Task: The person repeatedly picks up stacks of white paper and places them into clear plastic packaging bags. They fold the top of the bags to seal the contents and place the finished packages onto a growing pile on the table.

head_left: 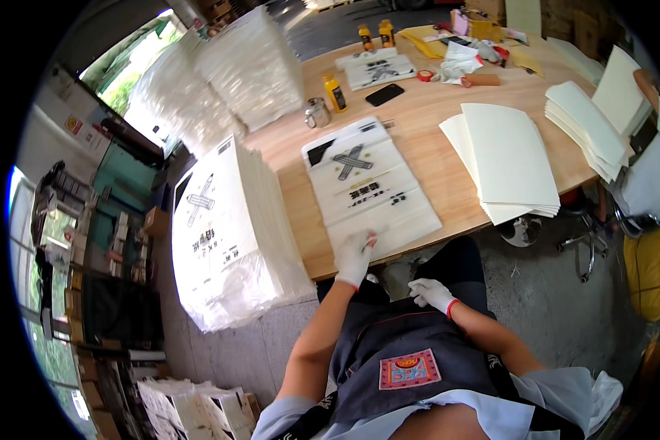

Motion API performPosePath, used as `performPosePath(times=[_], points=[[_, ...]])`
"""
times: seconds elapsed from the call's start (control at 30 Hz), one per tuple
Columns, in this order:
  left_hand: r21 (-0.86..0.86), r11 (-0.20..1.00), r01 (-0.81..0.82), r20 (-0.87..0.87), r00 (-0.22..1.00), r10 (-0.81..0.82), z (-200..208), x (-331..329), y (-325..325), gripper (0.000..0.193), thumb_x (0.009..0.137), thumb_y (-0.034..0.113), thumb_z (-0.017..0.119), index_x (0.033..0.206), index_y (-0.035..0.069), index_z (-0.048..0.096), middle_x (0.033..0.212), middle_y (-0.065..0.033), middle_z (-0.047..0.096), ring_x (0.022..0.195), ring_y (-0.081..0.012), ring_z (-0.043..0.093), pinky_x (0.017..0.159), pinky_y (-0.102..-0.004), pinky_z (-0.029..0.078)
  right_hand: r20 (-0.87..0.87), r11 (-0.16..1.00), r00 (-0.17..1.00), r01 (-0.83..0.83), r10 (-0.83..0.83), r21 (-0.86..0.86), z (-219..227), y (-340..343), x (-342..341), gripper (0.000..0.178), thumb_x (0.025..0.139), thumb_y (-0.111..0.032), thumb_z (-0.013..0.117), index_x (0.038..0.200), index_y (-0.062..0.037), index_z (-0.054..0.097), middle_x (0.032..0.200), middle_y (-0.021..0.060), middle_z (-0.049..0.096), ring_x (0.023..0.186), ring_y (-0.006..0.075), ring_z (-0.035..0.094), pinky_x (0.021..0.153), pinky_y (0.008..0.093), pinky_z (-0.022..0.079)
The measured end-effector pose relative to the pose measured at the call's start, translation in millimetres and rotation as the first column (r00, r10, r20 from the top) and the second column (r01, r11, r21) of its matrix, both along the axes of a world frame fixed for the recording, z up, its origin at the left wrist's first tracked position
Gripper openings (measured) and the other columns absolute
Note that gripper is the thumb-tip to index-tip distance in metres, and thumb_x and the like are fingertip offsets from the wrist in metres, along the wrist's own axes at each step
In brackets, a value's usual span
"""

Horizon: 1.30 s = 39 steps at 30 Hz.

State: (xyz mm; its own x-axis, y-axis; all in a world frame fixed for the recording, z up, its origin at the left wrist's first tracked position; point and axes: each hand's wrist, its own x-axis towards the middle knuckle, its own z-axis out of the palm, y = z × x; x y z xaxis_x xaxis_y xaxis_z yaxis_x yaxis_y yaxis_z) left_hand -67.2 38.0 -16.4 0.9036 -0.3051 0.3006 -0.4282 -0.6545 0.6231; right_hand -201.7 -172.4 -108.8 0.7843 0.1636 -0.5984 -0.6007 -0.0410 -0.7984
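A printed white plastic bag (378,198) lies on the wooden table in front of me, part of a flat pile. My left hand (354,257), in a white glove, rests on the bag's near end with its fingers laid along the plastic. Over my lap, just off the table edge, hovers my right hand (433,295), gloved too. Its fingers are curled in and nothing shows between them. Left of the bag stands a tall stack of filled, printed white packs (224,220). To the right sits a stack of cream-white sheets (507,161).
Beyond the bag are a metal cup (317,113), a yellow bottle (335,93) and a black phone (385,94). Large plastic-wrapped stacks (249,66) stand at the back left. At the right, a person (649,161) handles another sheet pile (583,125). A wheeled chair (583,242) stands below.
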Motion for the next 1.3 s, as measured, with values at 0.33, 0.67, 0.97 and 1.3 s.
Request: performPosePath(times=[0.33, 0.67, 0.97, 1.3], points=[[0.372, 0.923, 0.098, -0.358, 0.933, 0.045, 5.4, 63.2, -22.1, 0.024, 0.082, 0.034, 0.060, 0.086, 0.013, 0.070, 0.096, -0.0106, 0.062, 0.094, -0.0284, 0.059, 0.079, -0.0399, 0.048, 0.020, 0.995, 0.999, 0.026, -0.028, 0.094, -3.9, -0.3, 4.8, 0.033, 0.095, -0.023, 0.050, 0.122, -0.0042, 0.057, 0.098, 0.0107, 0.064, 0.070, 0.0123, 0.059, 0.061, 0.0251, 0.052], [-0.135, 0.985, 0.108, -0.244, 0.960, -0.139, 28.2, 64.3, -28.6, 0.018, 0.087, 0.018, 0.056, 0.081, 0.003, 0.065, 0.092, -0.0154, 0.064, 0.082, -0.0286, 0.061, 0.072, -0.0362, 0.046, 0.377, 0.951, 0.926, 0.082, 0.038, -0.298, 114.2, 12.3, 96.4, 0.044, 0.094, -0.036, 0.053, 0.119, -0.0005, 0.056, 0.105, 0.0153, 0.063, 0.093, 0.0229, 0.060, 0.082, 0.0325, 0.047], [-0.971, 0.180, -0.158, -0.220, 0.888, -0.404, 70.4, 90.3, -29.0, 0.021, 0.092, 0.008, 0.055, 0.113, 0.006, 0.051, 0.086, -0.0031, 0.061, 0.070, -0.0117, 0.055, 0.069, -0.0273, 0.047, 0.469, 0.842, 0.883, 0.258, -0.007, -0.474, 45.7, -17.6, 149.3, 0.041, 0.092, -0.038, 0.050, 0.104, -0.0007, 0.062, 0.092, 0.0163, 0.065, 0.087, 0.0279, 0.062, 0.077, 0.0389, 0.047], [-0.383, 0.866, 0.321, 0.012, 0.939, -0.343, 119.1, 19.2, -102.6, 0.030, 0.081, 0.002, 0.057, 0.109, 0.010, 0.059, 0.087, -0.0042, 0.063, 0.069, -0.0173, 0.060, 0.063, -0.0275, 0.048, 0.884, 0.830, 0.465, 0.479, 0.036, -0.286, 145.5, -30.1, 105.1, 0.034, 0.094, -0.034, 0.053, 0.090, -0.0016, 0.062, 0.075, 0.0096, 0.064, 0.057, 0.0165, 0.059, 0.055, 0.0287, 0.044]])
